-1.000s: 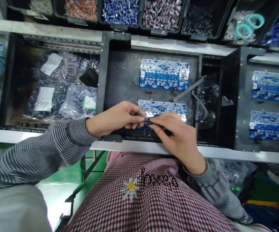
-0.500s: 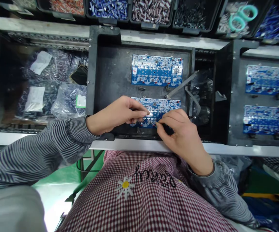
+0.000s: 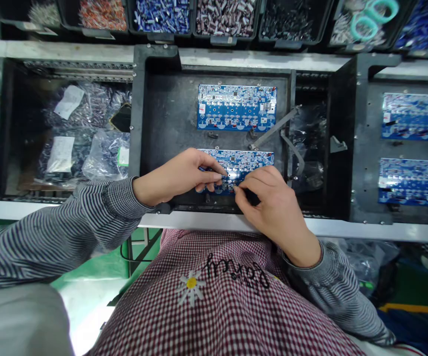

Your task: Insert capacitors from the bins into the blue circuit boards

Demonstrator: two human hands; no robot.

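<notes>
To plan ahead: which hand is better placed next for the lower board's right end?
Probably the right hand, being nearer; the left hand extends over the lower board from the left.

Six blue circuit boards (image 3: 236, 107) are seen, two in each of three trays (image 3: 169, 109), with one left hand (image 3: 189, 172) and one right hand (image 3: 273, 202). Seven bins (image 3: 224, 40) of small parts can be counted, one topped by two turquoise rings (image 3: 354, 27). Two large white labels (image 3: 70, 101), one green-edged label (image 3: 123, 156) and two long grey strips (image 3: 275, 128) are also shown.
</notes>
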